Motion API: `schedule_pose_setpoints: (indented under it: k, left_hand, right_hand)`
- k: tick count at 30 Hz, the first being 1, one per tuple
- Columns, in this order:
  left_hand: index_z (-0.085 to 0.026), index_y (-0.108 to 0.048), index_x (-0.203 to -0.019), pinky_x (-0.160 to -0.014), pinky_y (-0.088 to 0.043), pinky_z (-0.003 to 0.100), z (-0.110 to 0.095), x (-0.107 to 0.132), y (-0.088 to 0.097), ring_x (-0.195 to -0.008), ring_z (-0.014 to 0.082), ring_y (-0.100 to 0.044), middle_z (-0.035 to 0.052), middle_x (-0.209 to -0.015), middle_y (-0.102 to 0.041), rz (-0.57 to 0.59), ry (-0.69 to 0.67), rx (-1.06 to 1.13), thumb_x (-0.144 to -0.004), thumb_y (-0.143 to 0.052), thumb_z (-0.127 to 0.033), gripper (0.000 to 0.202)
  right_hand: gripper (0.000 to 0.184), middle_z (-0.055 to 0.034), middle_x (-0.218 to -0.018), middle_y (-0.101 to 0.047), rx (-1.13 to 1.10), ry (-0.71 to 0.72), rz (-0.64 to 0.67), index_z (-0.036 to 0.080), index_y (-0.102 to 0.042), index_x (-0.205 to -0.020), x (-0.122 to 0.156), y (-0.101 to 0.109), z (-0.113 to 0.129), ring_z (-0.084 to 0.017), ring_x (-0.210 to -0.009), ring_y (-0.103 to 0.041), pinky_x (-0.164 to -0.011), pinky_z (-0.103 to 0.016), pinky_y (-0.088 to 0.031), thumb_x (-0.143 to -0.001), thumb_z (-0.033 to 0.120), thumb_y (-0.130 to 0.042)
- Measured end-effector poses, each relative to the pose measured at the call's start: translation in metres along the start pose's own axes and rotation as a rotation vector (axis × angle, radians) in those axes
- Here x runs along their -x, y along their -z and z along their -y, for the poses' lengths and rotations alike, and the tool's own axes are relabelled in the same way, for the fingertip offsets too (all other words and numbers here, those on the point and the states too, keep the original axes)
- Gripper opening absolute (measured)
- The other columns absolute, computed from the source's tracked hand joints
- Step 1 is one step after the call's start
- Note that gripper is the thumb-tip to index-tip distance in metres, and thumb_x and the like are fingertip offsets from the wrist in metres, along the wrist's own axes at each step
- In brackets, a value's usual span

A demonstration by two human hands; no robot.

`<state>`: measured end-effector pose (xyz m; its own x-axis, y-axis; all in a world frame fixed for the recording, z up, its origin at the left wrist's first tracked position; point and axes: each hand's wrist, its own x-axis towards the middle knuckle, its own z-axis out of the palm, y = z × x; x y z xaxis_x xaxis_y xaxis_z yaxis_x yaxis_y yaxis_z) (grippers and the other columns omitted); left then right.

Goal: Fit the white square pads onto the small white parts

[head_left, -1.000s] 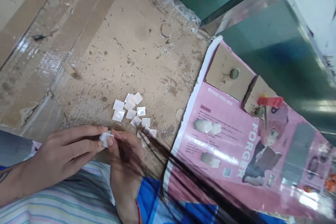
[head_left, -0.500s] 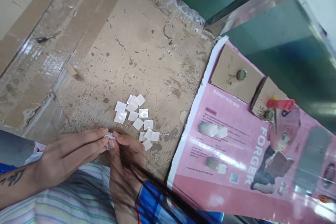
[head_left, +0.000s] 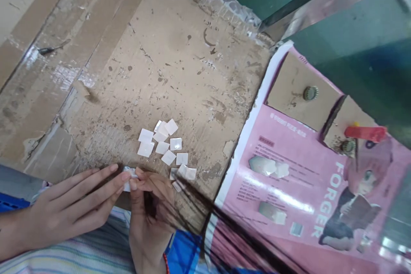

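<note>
Cardboard [head_left: 180, 72] bears white squares [head_left: 163, 145]; hair [head_left: 192, 201] crosses right hand [head_left: 150, 209] pinching one.

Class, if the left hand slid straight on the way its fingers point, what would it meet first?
The left hand holds a small white piece; pushing on, it would probably meet the right hand just behind it.

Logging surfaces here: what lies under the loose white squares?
The white squares lie on stained brown cardboard; some overlap, hiding parts beneath. One piece, pinched between left hand and right hand, is mostly covered by fingertips.
</note>
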<state>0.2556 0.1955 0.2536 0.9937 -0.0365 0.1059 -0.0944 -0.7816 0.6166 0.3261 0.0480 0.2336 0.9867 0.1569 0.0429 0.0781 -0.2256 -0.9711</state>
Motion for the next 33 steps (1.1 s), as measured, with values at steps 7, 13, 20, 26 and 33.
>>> schedule_pose_setpoints:
  k: [7,13,20,26,33]
  left_hand:
    - [-0.023,-0.062,-0.137,-0.137,-0.015,0.028,0.028,-0.003,0.009,-0.133,0.0072,-0.058,-0.0082,-0.164,-0.048,0.037,-0.321,-0.254,-0.110,-0.028,-0.006,0.046]
    - [-0.026,-0.066,-0.115,-0.137,-0.007,0.033,0.033,-0.004,0.008,-0.096,0.0137,-0.058,-0.0109,-0.141,-0.072,0.048,-0.388,-0.371,-0.110,-0.035,-0.005,0.038]
    - [-0.020,-0.065,-0.116,-0.126,-0.026,0.039,0.029,-0.010,0.013,-0.093,0.0195,-0.052,-0.0033,-0.123,-0.081,0.017,-0.441,-0.465,-0.108,-0.055,-0.013,0.015]
    - [-0.021,-0.064,-0.124,-0.100,-0.038,0.038,0.030,-0.008,0.011,-0.092,0.0218,-0.052,0.0000,-0.115,-0.083,0.048,-0.415,-0.433,-0.113,-0.039,-0.014,0.028]
    - [-0.030,-0.044,-0.159,-0.135,-0.011,0.029,0.054,0.016,0.001,-0.099,0.0135,-0.065,-0.0087,-0.137,-0.075,0.113,-0.305,-0.224,-0.099,-0.033,0.010,0.072]
  right_hand:
    - [0.014,0.0010,-0.089,-0.077,0.071,0.057,-0.071,0.023,-0.068,-0.088,-0.003,-0.007,0.003,-0.013,-0.080,-0.077,-0.076,-0.023,-0.065,-0.099,0.014,-0.069]
    - [0.011,0.0025,-0.091,-0.078,0.048,0.054,-0.065,0.024,-0.068,-0.093,0.001,-0.006,-0.003,-0.011,-0.085,-0.078,-0.079,-0.020,-0.064,-0.101,0.017,-0.067]
    - [0.017,0.0037,-0.102,-0.080,0.012,-0.118,-0.110,0.030,-0.066,-0.121,0.005,-0.008,0.002,-0.007,-0.091,-0.078,-0.083,-0.016,-0.063,-0.109,0.025,-0.054]
    - [0.005,0.0040,-0.090,-0.075,0.160,-0.029,-0.178,0.027,-0.068,-0.109,0.003,-0.022,0.002,-0.008,-0.080,-0.074,-0.074,-0.014,-0.060,-0.104,0.030,-0.066]
    - [0.014,0.0018,-0.087,-0.075,0.288,0.097,-0.108,0.025,-0.068,-0.103,-0.005,-0.017,0.011,-0.011,-0.078,-0.072,-0.073,-0.018,-0.059,-0.108,0.022,-0.055]
